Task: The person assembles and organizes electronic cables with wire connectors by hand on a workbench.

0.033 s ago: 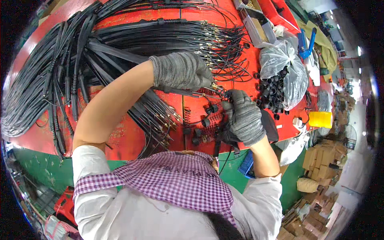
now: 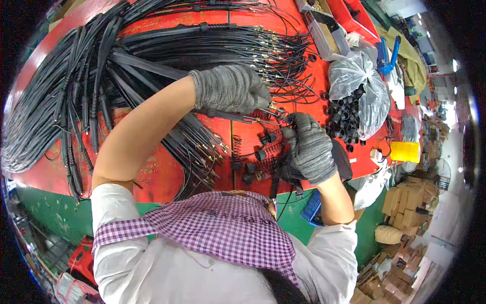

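My left hand (image 2: 230, 89), in a grey knit glove, is closed around a black cable whose brass-coloured end fitting (image 2: 275, 108) sticks out past the fingers. Just to the right, my gloved right hand (image 2: 311, 149) pinches a small dark coil spring (image 2: 282, 117) at that fitting; the fingertips partly hide it. Loose coil springs with black caps (image 2: 260, 154) lie on the red table below and left of my right hand. Behind my left hand stretches a thick bundle of black cables (image 2: 202, 45) with metal ends. More cable ends (image 2: 212, 152) fan out beneath my left wrist.
Black plastic rings (image 2: 347, 114) spill from a clear plastic bag (image 2: 372, 91) to the right. Farther back stand a grey tray (image 2: 324, 30) and a red bin (image 2: 352, 17). A blue tool (image 2: 389, 55) and a yellow roll (image 2: 405, 151) are at the right. Cardboard boxes (image 2: 407, 202) stand beyond.
Almost nothing differs. The fingers of both hands have shifted very slightly around the cable fitting and the spring.
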`<state>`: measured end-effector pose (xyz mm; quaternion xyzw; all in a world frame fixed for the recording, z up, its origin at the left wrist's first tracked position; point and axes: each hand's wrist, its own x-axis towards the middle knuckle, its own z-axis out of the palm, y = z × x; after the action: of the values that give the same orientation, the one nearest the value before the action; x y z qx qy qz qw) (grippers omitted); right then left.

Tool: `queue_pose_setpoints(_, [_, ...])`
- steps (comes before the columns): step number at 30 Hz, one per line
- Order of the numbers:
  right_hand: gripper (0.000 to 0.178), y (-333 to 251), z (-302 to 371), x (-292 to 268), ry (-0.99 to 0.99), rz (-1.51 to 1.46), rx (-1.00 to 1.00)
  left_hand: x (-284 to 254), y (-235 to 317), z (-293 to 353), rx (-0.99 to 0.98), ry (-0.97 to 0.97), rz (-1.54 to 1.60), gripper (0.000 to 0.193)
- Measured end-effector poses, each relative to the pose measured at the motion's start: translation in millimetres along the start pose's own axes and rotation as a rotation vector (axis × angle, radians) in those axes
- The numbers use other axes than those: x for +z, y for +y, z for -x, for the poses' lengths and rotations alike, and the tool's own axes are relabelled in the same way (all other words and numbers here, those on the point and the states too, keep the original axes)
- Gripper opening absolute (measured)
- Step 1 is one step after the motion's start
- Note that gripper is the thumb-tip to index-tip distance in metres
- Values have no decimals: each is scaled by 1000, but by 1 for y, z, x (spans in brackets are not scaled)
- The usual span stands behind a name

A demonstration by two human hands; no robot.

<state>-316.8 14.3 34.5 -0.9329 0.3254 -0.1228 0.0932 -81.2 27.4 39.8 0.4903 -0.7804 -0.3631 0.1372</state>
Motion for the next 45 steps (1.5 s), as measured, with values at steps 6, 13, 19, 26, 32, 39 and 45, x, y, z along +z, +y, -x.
queue_pose_setpoints(6, [24,2,1,0,49,81,-34,4,0,1,40,67,-18,25])
queue_pose_setpoints(13, [25,-28,-26,9,-110,339,-124,7,-18,11,38,-19,-163,27])
queue_pose_setpoints(19, [28,-33,-40,19,-256,403,-125,-7,-54,52,-172,-95,-91,44])
queue_pose_setpoints(26, [30,-50,-50,40,-184,499,-119,6,-76,72,-49,309,-225,43])
queue_pose_setpoints(32, [31,-58,-70,53,-278,287,-129,23,-93,84,70,526,-280,35])
queue_pose_setpoints(39, [32,-42,-77,65,-261,-150,-185,39,-109,83,476,830,-739,24])
queue_pose_setpoints(45, [29,-57,-80,62,-405,17,-5,43,-89,92,269,890,-756,21])
